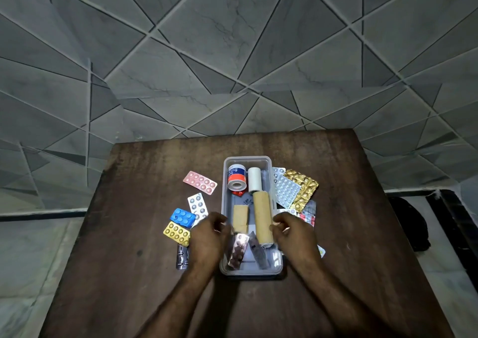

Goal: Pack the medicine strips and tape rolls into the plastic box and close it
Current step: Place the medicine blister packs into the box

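Note:
A clear plastic box (247, 159) stands open at the middle of the brown table. Inside lie a white, orange and blue adhesive tape roll (236, 178), a plain white roll (255, 179), a long tan roll (262, 216), a short tan roll (240, 218), a copper strip (236, 252) and a silver strip (258, 253). My left hand (209, 234) hovers at the box's left wall, fingers loosely curled, nothing in it. My right hand (292, 231) is at the right wall, fingertips against the long tan roll, not gripping it.
Left of the box lie pink (200, 182), white (198, 206), blue (183, 217), yellow (177, 232) and dark silver (182, 256) strips. To its right are a silver blister sheet (287, 191), a gold strip (304, 190) and red-white strips (307, 215). Floor tiles surround the table (362, 234).

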{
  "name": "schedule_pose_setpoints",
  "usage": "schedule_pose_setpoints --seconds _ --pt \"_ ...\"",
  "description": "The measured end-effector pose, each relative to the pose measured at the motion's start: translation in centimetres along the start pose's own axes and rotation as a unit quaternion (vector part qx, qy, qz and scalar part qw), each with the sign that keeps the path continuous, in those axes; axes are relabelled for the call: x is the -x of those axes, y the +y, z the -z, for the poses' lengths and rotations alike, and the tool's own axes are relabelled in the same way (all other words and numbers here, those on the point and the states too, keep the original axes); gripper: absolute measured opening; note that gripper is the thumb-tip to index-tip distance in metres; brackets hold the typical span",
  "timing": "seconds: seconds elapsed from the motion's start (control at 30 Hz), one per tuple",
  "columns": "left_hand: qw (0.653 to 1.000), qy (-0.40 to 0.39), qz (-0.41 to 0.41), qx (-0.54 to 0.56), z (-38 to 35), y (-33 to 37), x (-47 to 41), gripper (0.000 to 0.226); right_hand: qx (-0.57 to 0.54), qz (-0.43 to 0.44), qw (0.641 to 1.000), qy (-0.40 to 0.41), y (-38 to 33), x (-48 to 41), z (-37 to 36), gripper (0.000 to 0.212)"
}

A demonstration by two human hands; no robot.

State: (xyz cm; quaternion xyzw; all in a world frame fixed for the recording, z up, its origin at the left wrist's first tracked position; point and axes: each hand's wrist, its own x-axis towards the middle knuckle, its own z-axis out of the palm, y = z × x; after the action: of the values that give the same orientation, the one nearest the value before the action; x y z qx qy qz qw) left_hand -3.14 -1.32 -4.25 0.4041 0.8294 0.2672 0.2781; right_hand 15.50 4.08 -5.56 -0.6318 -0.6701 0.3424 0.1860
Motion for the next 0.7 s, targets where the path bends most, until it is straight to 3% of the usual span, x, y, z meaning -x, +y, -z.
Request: schedule_pose_setpoints --seconds 0.1,0.27,0.5,0.7 --pt "0.997 0.049 0.056 0.018 1.4 -2.5 -1.3 0.015 -0.039 -0.075 0.996 0.028 2.7 -1.3 1.2 0.015" --pt "0.989 0.057 0.131 -0.035 3.0 -6.5 -1.4 0.016 0.019 -0.126 0.991 0.04 7.2 -1.3 2.5 0.021" --pt "0.975 -0.003 0.2 -0.099 1.9 -11.9 -0.9 0.06 0.117 -0.1 0.988 0.012 9.7 0.4 1.9 0.024" --pt "0.973 0.011 0.204 -0.105 0.9 -12.3 -1.5 0.068 0.164 -0.078 0.983 -0.007 10.1 0.7 1.1 0.036"
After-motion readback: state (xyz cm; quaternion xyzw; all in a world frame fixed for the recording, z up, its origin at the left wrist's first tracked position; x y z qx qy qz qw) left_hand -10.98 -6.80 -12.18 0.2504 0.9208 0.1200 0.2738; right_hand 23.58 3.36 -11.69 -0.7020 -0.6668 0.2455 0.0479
